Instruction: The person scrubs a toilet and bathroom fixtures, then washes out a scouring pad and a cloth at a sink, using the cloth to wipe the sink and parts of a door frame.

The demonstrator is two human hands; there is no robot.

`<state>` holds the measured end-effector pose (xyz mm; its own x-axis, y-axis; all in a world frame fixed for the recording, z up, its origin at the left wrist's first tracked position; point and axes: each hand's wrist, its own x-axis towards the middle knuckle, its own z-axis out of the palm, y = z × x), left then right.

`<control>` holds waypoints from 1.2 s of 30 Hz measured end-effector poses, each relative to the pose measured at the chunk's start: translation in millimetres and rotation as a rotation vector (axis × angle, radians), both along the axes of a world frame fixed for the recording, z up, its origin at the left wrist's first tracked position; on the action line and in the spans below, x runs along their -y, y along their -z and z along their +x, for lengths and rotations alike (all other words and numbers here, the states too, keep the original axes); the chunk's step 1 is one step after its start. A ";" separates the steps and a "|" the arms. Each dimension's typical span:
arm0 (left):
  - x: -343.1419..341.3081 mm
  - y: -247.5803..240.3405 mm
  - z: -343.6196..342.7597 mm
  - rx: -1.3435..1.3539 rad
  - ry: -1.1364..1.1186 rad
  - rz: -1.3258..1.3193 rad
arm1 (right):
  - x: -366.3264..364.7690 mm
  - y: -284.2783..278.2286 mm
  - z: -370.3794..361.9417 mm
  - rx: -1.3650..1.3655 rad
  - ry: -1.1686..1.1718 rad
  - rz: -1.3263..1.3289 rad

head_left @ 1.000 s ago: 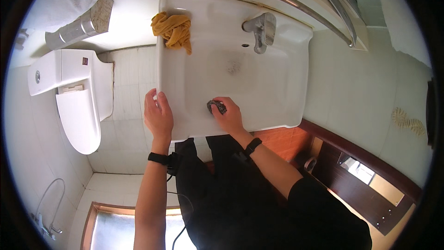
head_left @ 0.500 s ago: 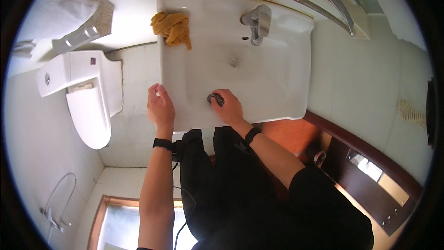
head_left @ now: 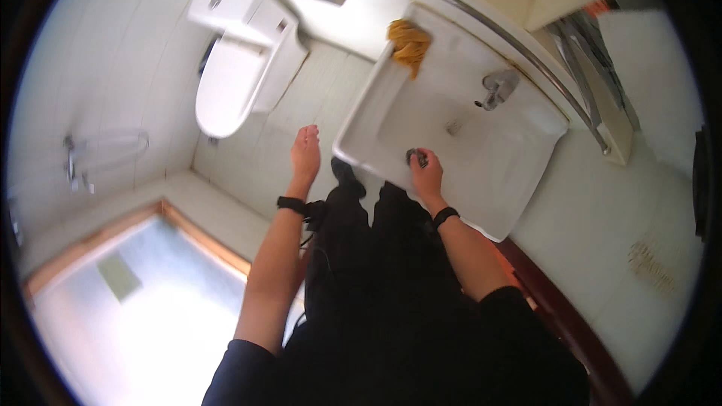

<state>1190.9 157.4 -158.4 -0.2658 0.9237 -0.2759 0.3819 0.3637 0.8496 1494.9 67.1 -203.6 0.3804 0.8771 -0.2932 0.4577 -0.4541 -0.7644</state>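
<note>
A: What has changed over the last second?

B: The view has swung round; the bare left hand (head_left: 304, 159), which was by the left edge of the white rectangular ceramic basin (head_left: 391, 116), now hangs out past its front-left corner; its fingers are loosely extended, with nothing in them that I can see.

A: And the right hand (head_left: 427, 174)?

B: Same grasp as before, fingers curled round the dark grey wiry scouring ball (head_left: 411, 156), inside the basin near the front edge (whether the ball touches the surface, I cannot tell); I'd judge the work there rests on this one hand.

A: Edges, room?

B: The crumpled mustard-yellow cloth (head_left: 410, 43) lies over the left edge by the back-left corner, as before; the silver metal tap (head_left: 502, 89) stands near the back edge; between tap and ball there is open basin; the left hand has room above the pale tiled floor (head_left: 323, 75), well apart from the white ceramic toilet (head_left: 235, 79).
</note>
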 end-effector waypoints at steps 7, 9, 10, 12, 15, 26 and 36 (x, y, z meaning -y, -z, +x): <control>316.0 -17.4 -190.0 -0.191 -0.247 -0.500 | 9.6 15.2 52.1 0.014 -0.174 -0.163; 390.0 -25.1 -192.0 -0.101 -0.434 -0.577 | 10.2 19.5 81.2 0.061 -0.211 -0.250; 429.4 -24.4 -195.2 -0.085 -0.474 -0.622 | 8.2 17.1 84.7 0.095 -0.249 -0.289; 487.5 -20.7 -177.4 0.012 -0.689 -0.692 | 5.9 7.9 84.1 0.151 -0.259 -0.374; 519.6 -15.6 -158.4 0.325 -0.676 -0.943 | -2.1 -5.5 74.8 0.047 -0.155 -0.427; 480.3 105.5 -357.4 -0.090 0.122 -0.643 | -46.2 -112.8 -117.3 -0.588 0.140 -0.333; 268.9 29.1 -558.3 0.300 -0.705 -0.284 | -102.6 -90.3 -229.2 -0.802 0.090 -0.451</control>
<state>632.5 -111.5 -187.5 -0.6355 0.4512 -0.6265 -0.2461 0.6507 0.7183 1265.7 169.7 -113.3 -0.0231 0.5930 -0.8049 -0.1841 -0.7938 -0.5796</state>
